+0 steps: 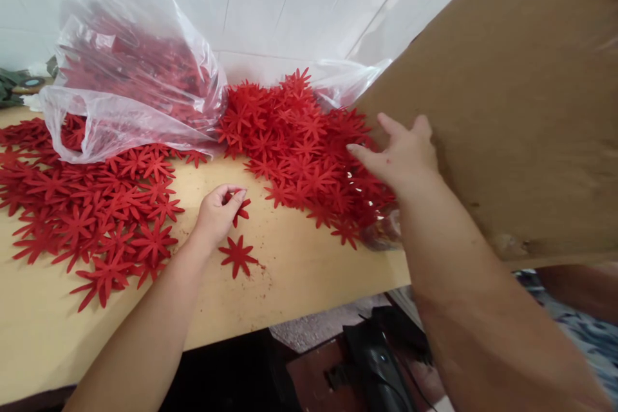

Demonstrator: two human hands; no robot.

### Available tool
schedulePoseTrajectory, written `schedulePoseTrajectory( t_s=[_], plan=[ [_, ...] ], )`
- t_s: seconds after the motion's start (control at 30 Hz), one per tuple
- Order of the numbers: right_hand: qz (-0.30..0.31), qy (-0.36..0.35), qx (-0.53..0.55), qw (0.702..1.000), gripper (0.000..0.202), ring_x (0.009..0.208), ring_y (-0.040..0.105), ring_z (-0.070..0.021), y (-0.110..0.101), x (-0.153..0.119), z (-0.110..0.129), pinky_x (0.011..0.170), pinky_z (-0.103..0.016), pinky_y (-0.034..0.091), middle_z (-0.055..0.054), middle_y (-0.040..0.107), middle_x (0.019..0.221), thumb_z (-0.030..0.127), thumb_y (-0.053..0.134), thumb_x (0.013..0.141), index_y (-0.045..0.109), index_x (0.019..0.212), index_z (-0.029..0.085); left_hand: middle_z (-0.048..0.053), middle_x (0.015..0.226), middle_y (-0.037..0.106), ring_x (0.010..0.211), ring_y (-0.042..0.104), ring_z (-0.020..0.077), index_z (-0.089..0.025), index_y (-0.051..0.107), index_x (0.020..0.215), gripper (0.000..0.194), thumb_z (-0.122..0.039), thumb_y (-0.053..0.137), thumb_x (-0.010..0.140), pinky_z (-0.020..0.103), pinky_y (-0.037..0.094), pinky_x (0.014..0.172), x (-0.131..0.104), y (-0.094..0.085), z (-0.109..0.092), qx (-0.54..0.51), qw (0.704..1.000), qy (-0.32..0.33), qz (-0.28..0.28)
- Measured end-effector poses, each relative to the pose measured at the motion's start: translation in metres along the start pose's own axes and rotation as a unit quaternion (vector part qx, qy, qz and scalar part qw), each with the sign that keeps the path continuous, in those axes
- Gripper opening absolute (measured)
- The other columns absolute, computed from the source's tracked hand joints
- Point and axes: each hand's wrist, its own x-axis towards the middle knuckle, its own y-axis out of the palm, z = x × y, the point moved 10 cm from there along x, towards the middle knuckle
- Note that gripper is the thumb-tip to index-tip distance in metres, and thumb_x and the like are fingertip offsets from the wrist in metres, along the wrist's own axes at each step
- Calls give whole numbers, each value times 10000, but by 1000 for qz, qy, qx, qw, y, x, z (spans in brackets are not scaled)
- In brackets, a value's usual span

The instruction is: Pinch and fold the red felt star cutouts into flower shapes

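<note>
My left hand (219, 211) pinches a red flower-shaped cutout (242, 211) between thumb and fingers, just above the table. Below it a single red flower cutout (238, 256) lies flat on the wood. My right hand (403, 145) is spread, fingers apart, over the right end of a heap of red flower cutouts (299, 141); whether its fingertips touch the heap or the cardboard beside it, I cannot tell. To the left spreads another pile of the same red cutouts (96, 206).
A clear plastic bag (140, 84) full of red cutouts stands at the back left. A large brown cardboard sheet (521, 109) rises on the right. White tiles (290, 0) back the table (299, 270). A black device (379, 360) is below the table's front edge.
</note>
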Motion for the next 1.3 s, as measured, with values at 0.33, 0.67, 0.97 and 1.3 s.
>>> schedulePoseTrajectory(
  t_s=[0.33, 0.67, 0.97, 1.3],
  plan=[
    [277, -281, 71, 916, 308, 815, 549, -229, 97, -152, 205, 694, -385, 493, -135, 614, 873, 359, 569, 767, 622, 959, 124, -9, 783, 595, 694, 554, 67, -158, 576, 816, 124, -262, 540, 760, 177, 406, 619, 6, -28, 4, -141, 984, 13, -107],
    [232, -160, 114, 953, 291, 750, 575, -181, 88, -121, 159, 650, -309, 488, -112, 610, 845, 46, 428, 719, 573, 960, 121, 6, 783, 608, 725, 560, 79, -149, 550, 816, 79, -187, 540, 748, 195, 421, 670, 6, -25, 6, -160, 982, -13, -103],
    [139, 134, 289, 938, 178, 475, 449, -92, 72, -72, 65, 464, -242, 361, 23, 524, 551, 357, 607, 697, 557, 698, 186, 50, 941, 612, 822, 565, 99, -150, 556, 841, 97, -184, 517, 758, 203, 427, 698, 6, -25, 7, -139, 986, -6, -95],
    [24, 183, 228, 956, 311, 448, 336, -87, 49, -35, 3, 460, -247, 277, 54, 403, 467, 453, 635, 659, 485, 533, 211, 22, 792, 602, 672, 519, 73, -152, 560, 779, 58, -157, 503, 772, 194, 409, 640, 5, -23, 7, -125, 988, -17, -85]
  ],
)
